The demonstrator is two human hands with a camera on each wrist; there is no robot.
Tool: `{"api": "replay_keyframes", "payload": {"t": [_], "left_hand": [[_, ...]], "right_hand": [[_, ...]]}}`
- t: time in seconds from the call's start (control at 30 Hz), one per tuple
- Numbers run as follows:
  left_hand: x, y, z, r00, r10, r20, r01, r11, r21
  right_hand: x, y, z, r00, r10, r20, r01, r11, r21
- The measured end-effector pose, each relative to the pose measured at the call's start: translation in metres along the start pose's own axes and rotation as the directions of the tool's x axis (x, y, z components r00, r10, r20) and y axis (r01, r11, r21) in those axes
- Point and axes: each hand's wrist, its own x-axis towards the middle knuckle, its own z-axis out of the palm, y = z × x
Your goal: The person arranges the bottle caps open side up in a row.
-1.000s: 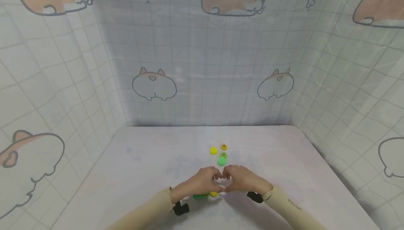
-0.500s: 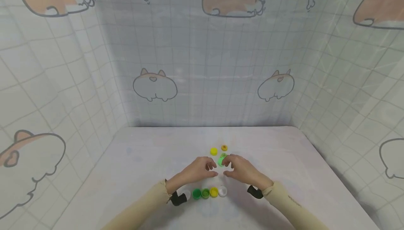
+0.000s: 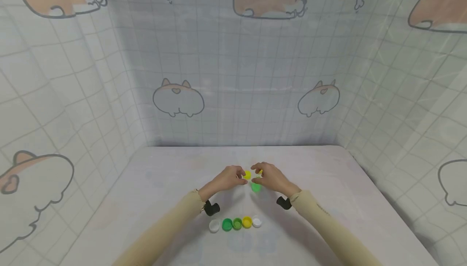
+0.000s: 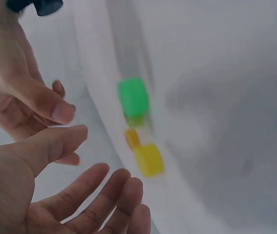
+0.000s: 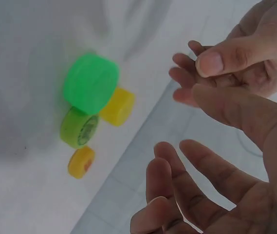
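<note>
My left hand (image 3: 230, 177) hovers over the table with loosely bent fingers, holding nothing. Its fingertips are nearest a yellow round piece (image 3: 247, 175). Across from it, my right hand (image 3: 270, 176) also holds nothing, thumb and fingers apart. Below its thumb lies a bright green round piece (image 3: 256, 187). In the right wrist view, a yellow-green round piece (image 5: 79, 127) with a dark stamped mark touches the bright green one, and a small orange-yellow piece (image 5: 81, 162) lies beyond it. In the head view the right hand mostly hides these two. Motion blurs the left wrist view.
Nearer the body stands a row of open round caps: a white one (image 3: 214, 226), a dark green one (image 3: 227, 224), a light green one (image 3: 237, 223), a yellow one (image 3: 247, 222) and another white one (image 3: 257, 221). Patterned curtains (image 3: 240, 63) enclose the table's back and sides.
Both hands have moved away from the body, from above the front row of caps to over the farther coloured pieces. They have also parted slightly. The row of caps is now uncovered.
</note>
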Motion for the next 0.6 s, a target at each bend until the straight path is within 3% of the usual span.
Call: {"api": "replay_keyframes", "payload": {"t": [0.2,0.33,0.6], "left_hand": [[0.023,-0.016,0.0,0.996,-0.09,-0.005,0.09,0.996,0.026],[0.034,-0.026,0.004,0.993,-0.119,0.005,0.119,0.992,0.029],[0.048,-0.036,0.018,0.999,-0.046,-0.023,0.046,0.999,0.0]], "right_hand": [[0.023,0.008,0.009,0.993,0.092,0.071,-0.092,0.996,-0.004],[0.033,0.012,0.017,0.985,0.143,0.096,-0.144,0.99,0.002],[0.04,0.024,0.036,0.979,0.169,0.11,-0.173,0.985,0.025]]}}
